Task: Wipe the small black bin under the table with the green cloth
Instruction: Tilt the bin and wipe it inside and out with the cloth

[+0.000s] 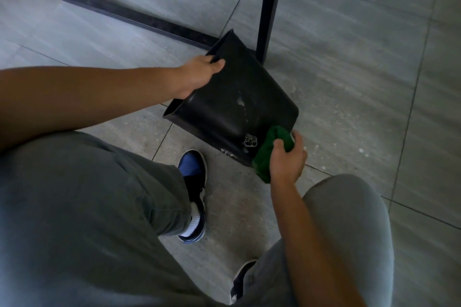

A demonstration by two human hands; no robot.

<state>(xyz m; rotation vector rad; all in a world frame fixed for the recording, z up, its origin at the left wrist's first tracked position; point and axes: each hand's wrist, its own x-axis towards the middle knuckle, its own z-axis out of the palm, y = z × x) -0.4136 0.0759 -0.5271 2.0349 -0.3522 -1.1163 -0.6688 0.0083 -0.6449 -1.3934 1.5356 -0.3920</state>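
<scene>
Tipping the small black plastic bin (232, 104) by its rim, the left hand (199, 73) clamps it steady so the right hand (287, 159), bunched around the crumpled green cloth (270, 149), reaches its lower corner.

left hand (199, 73) curled in a grip, arm outstretched; right hand (287, 159) clenched, forearm angled forward.

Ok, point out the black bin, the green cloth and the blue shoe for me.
black bin (232, 104): head view, on its upturned side wall.
green cloth (268, 149): head view, on the bunched middle.
blue shoe (192, 164): head view, on the blue toe.
</scene>
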